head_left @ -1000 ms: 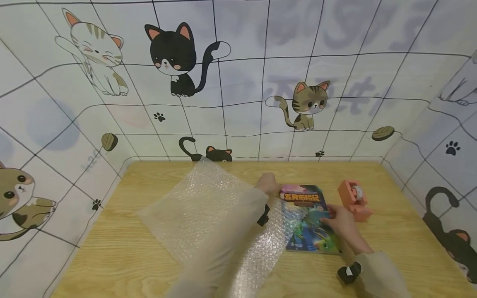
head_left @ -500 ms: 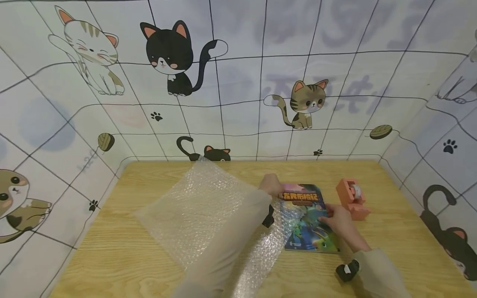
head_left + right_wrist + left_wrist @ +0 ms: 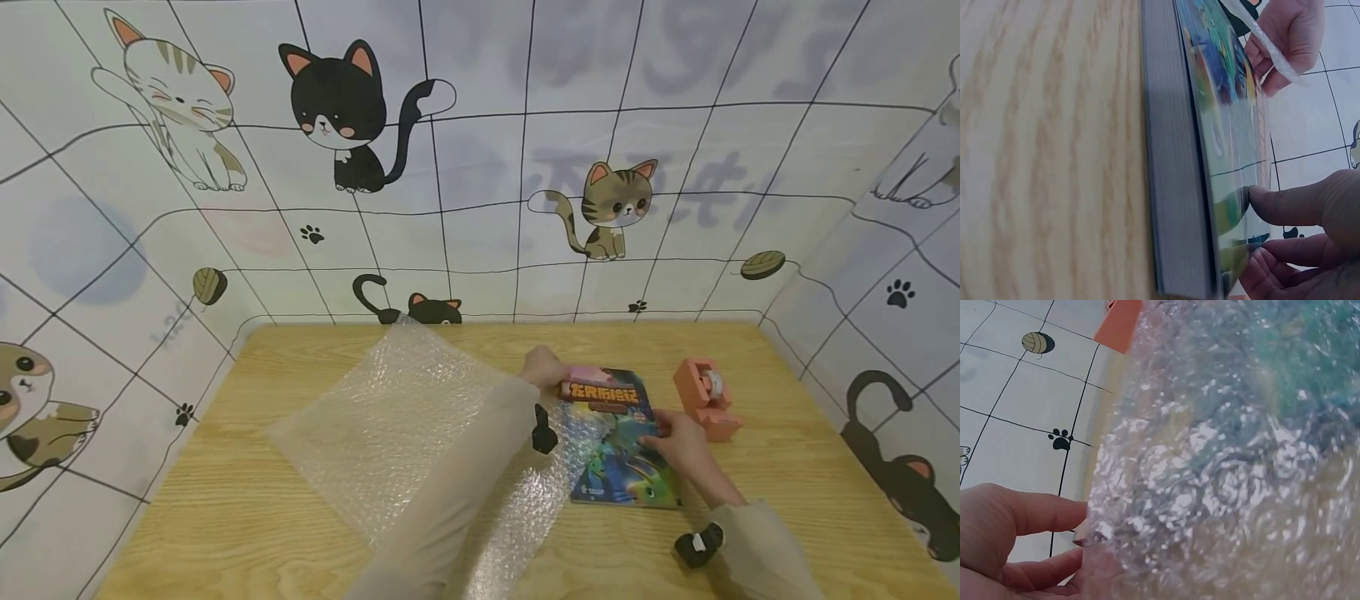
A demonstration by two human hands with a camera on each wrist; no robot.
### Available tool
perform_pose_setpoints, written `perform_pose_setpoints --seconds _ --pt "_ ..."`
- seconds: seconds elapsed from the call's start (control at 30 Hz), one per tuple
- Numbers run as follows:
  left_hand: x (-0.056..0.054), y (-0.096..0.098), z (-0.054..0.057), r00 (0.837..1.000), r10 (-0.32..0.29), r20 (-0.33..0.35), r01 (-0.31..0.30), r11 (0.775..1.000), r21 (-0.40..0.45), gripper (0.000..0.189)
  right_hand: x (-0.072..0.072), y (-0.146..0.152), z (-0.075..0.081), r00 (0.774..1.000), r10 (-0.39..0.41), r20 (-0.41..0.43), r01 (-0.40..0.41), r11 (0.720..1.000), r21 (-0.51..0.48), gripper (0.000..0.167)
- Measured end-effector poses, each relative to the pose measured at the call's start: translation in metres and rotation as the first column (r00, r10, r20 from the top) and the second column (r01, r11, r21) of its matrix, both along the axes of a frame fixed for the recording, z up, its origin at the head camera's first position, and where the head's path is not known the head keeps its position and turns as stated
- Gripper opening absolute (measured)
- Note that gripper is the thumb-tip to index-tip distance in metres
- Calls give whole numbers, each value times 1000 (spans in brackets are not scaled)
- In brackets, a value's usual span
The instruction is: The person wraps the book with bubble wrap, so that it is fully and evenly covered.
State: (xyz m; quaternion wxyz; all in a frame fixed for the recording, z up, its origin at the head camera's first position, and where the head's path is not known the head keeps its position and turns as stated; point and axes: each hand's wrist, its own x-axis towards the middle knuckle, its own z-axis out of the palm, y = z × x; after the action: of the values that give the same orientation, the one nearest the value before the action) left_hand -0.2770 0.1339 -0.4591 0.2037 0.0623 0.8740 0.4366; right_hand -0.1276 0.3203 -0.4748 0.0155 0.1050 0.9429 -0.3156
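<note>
Pinching bubble wrap [image 3: 405,408] w/ L hand [image 3: 543,367] & book [image 3: 622,458] w/ R hand [image 3: 681,443], nr dispenser [image 3: 699,406] holding tape [image 3: 712,384].

There were one left hand [image 3: 543,367], one right hand [image 3: 681,446], two wrist devices [image 3: 697,547], one book [image 3: 611,446], one bubble-wrap sheet [image 3: 390,417], one tape dispenser [image 3: 697,396], one table [image 3: 240,475], four paw prints [image 3: 900,293] and two yarn balls [image 3: 763,265].

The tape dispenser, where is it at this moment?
In the head view, the orange tape dispenser stands on the right side of the table, beyond the right hand and to the right of the book.
</note>
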Motion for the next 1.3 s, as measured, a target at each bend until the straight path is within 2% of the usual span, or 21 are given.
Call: perform_pose_setpoints --seconds 0.13,0.23,0.3,0.37,0.43,0.5,0.57,0.77,0.87,1.03,1.17,1.3 --pt "-2 4 -1 995 76 71 -81 994 70 36 2 1 0 1000 2 -12 -3 1000 -8 52" --pt "-4 7 -2 980 141 144 -162 975 149 21 4 2 1 1000 3 -22 -3 1000 -16 52" --pt "-5 8 -1 968 159 196 -198 960 199 11 5 3 1 1000 0 -22 -1 1000 -20 53" --pt "-4 8 1 963 129 236 -188 950 248 18 5 4 1 1000 -6 -20 6 1000 -28 53" --pt "-2 8 2 958 61 280 -151 939 310 30 5 5 2 1000 -8 -21 8 999 -33 53" --pt "0 8 3 952 -5 305 -113 923 368 40 6 6 1 1000 -11 -29 10 999 -38 53" --pt "2 10 3 944 -49 325 -100 898 428 44 7 6 1 999 -14 -33 12 999 -48 54" --pt "5 14 6 951 -72 301 -96 855 509 33 10 12 0 998 -48 29 52 981 -184 63" --pt "7 16 13 948 -81 309 -106 833 543 35 12 17 1 997 -46 59 61 957 -283 65" --pt "11 18 26 932 -125 341 -112 794 598 50 16 24 5 991 -26 134 79 912 -401 72" --pt "13 19 34 921 -155 357 -119 761 637 47 22 29 11 979 -17 202 111 879 -464 77" --pt "14 18 42 916 -165 365 -124 749 650 42 31 34 20 978 -16 207 127 836 -534 74"
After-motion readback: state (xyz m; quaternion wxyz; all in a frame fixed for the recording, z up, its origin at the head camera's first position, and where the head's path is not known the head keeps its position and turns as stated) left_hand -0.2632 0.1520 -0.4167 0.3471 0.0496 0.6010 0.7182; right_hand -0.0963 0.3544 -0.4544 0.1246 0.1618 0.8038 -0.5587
